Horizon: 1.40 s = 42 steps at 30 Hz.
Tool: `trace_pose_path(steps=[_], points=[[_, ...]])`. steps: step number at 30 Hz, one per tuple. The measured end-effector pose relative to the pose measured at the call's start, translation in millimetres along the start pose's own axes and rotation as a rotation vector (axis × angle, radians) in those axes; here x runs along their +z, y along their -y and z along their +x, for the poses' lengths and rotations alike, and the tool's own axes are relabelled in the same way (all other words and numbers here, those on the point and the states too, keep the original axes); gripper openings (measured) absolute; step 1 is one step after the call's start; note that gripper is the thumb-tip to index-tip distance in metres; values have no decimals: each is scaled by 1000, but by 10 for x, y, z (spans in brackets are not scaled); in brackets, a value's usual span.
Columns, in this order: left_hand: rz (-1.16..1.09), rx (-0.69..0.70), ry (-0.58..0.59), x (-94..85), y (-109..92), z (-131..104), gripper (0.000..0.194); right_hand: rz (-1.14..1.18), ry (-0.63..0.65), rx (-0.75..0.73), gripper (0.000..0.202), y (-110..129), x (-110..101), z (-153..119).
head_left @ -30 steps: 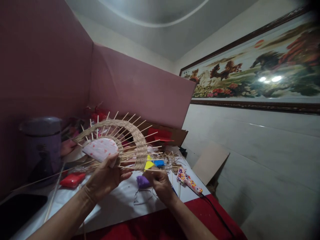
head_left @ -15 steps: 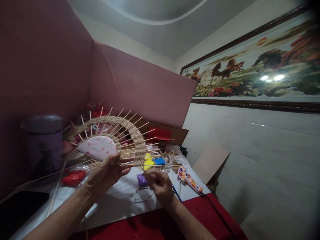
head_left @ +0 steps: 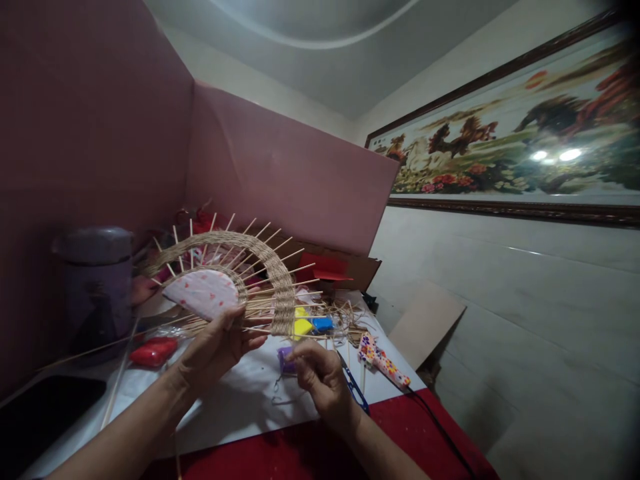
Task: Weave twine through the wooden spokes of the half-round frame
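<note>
My left hand [head_left: 217,343] is closed around the lower part of a half-round woven fan [head_left: 277,280], holding it up over the table. Thin wooden sticks radiate through the fan's twisted-cord band, and a white half-disc [head_left: 207,293] with small red prints covers its centre. My right hand [head_left: 323,377] is just below the band's lower right corner, thumb and fingers pinched together. Whatever thin piece they may grip is too small to make out. Under that hand lies a purple packet [head_left: 286,360], with a bent grey loop [head_left: 287,400] close by.
Yellow [head_left: 302,323] and blue packets [head_left: 323,324] lie behind my right hand. A flower-patterned glue gun [head_left: 383,363] with a black cord and a blue-handled tool [head_left: 354,385] are to the right. At left are a red packet [head_left: 154,351], a dark flat object [head_left: 55,417] and a purple container [head_left: 97,287].
The whole view has shifted a little, so things appear slightly further right. My left hand keeps its hold on the fan, and my right hand has dropped slightly, still pinched.
</note>
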<state>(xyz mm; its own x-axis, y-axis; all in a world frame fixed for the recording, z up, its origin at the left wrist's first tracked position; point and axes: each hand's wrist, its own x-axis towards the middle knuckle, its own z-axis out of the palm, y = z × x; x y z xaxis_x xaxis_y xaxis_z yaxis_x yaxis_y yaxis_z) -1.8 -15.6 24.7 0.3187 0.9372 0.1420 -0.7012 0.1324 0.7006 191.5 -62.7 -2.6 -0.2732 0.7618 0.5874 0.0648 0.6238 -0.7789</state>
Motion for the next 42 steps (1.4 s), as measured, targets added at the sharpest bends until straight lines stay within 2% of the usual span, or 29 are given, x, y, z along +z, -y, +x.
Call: trace_pose_path(steps=[7, 13, 22, 29, 38, 42], points=[[-2, 2, -7, 4, 16, -5, 14, -69, -53, 82, 18, -33, 68, 30], [-22, -43, 15, -20, 47, 2, 11, -130, -53, 0, 20, -37, 80, 62], [-7, -52, -5, -17, 52, 19, 13, 188, -15, 318, 26, -97, 46, 136], [12, -66, -3, 5, 30, 2, 18, 355, -118, 275, 26, -115, -8, 153], [55, -115, -64, -15, 53, 23, 16, 632, -111, 455, 16, -160, -40, 176], [56, -160, -86, 31, 86, 8, 17, 655, -85, 461, 12, -110, -12, 182]])
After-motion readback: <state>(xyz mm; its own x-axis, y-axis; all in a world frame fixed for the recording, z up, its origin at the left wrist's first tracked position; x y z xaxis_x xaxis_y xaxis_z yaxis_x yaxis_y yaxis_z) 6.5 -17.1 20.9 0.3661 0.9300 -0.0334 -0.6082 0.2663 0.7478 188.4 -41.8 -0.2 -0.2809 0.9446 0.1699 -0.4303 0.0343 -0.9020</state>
